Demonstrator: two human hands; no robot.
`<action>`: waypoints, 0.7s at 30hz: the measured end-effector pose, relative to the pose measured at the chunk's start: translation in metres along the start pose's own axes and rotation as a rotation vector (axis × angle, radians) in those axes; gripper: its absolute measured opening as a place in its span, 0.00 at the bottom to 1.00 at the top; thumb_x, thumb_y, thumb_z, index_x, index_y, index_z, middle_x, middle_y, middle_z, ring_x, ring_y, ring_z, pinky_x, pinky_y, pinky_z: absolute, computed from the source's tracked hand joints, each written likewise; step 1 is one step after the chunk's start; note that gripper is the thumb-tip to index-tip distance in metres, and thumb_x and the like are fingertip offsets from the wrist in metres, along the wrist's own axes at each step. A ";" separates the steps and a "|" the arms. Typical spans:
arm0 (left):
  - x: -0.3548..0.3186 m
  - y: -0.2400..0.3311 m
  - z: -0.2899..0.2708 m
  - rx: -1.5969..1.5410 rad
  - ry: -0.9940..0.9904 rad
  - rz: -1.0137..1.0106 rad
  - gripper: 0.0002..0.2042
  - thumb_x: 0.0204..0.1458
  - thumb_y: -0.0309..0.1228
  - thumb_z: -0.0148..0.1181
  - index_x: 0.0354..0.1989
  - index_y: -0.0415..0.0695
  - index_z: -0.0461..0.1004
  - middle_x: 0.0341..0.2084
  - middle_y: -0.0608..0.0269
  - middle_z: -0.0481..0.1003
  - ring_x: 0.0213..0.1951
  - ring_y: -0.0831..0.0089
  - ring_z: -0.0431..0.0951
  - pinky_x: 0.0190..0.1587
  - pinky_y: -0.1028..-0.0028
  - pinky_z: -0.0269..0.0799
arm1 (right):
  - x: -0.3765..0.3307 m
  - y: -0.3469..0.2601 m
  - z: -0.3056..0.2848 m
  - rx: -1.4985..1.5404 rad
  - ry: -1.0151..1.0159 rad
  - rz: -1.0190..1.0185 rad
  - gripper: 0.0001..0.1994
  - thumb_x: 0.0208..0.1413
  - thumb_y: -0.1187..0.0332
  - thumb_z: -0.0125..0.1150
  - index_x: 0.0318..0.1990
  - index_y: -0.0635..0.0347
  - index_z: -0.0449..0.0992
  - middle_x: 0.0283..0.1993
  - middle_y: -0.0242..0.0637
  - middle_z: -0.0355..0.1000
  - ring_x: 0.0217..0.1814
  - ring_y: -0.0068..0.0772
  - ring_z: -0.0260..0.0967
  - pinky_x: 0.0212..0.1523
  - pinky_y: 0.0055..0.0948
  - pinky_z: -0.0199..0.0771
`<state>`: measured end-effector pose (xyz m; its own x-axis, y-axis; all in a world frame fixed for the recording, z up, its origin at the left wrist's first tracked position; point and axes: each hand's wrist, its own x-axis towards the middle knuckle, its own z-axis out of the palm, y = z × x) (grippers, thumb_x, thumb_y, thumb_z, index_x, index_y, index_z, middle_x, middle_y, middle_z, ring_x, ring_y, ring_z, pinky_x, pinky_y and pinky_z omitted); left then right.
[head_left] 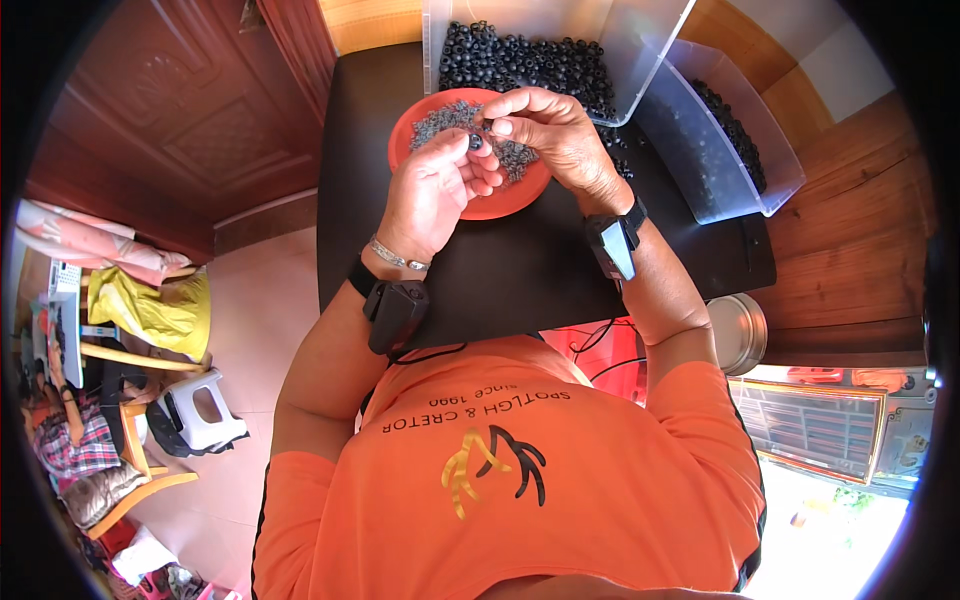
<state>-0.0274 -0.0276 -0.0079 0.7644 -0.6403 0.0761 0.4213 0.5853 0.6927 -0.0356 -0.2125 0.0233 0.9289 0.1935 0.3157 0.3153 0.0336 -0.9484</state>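
Note:
Both hands are close together over an orange-red bowl [408, 128] heaped with small grey parts [452, 118]. My left hand [440, 185] is turned palm up, its thumb and index finger closed on a small, round black part [476, 142] with a shiny top. Just above it, my right hand [555, 135] pinches a tiny dark piece [487, 125] between thumb and fingertips; its exact kind is too small to tell. The two pieces are near each other, and I cannot tell whether they touch.
Behind the bowl, a clear plastic bin [650, 75] holds many round black parts [520, 62]. A second translucent bin [690, 160] with black parts stands at the right. Loose black parts lie between them on the dark table [500, 270]. A white stool [200, 410] is at floor level, left.

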 end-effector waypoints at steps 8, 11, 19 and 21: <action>0.000 -0.001 0.002 -0.007 -0.009 -0.015 0.10 0.58 0.34 0.46 0.35 0.42 0.71 0.30 0.62 0.73 0.33 0.70 0.74 0.38 0.73 0.68 | -0.003 -0.003 0.004 0.048 -0.087 -0.066 0.07 0.54 0.76 0.59 0.41 0.64 0.77 0.34 0.33 0.76 0.36 0.20 0.71 0.41 0.21 0.73; 0.000 -0.001 0.001 -0.007 -0.007 -0.016 0.10 0.58 0.34 0.46 0.35 0.42 0.70 0.30 0.63 0.73 0.34 0.70 0.74 0.38 0.73 0.68 | -0.003 -0.002 0.005 0.026 -0.104 -0.097 0.08 0.55 0.77 0.57 0.42 0.64 0.77 0.34 0.32 0.75 0.37 0.19 0.71 0.42 0.21 0.73; -0.001 -0.001 0.002 0.012 0.026 -0.015 0.09 0.58 0.34 0.47 0.36 0.43 0.70 0.32 0.63 0.72 0.34 0.71 0.74 0.38 0.73 0.68 | -0.005 -0.004 0.007 -0.068 -0.112 -0.149 0.08 0.55 0.79 0.57 0.42 0.64 0.76 0.34 0.32 0.75 0.39 0.20 0.72 0.44 0.21 0.73; 0.000 -0.001 0.000 0.019 0.004 -0.014 0.08 0.58 0.34 0.47 0.36 0.43 0.70 0.31 0.63 0.73 0.34 0.71 0.74 0.39 0.74 0.68 | -0.005 -0.005 0.007 -0.071 -0.107 -0.128 0.08 0.54 0.79 0.57 0.42 0.64 0.76 0.35 0.32 0.75 0.39 0.20 0.72 0.45 0.21 0.73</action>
<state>-0.0280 -0.0279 -0.0080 0.7602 -0.6465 0.0636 0.4229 0.5669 0.7070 -0.0430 -0.2069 0.0261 0.8555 0.2958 0.4249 0.4460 -0.0043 -0.8950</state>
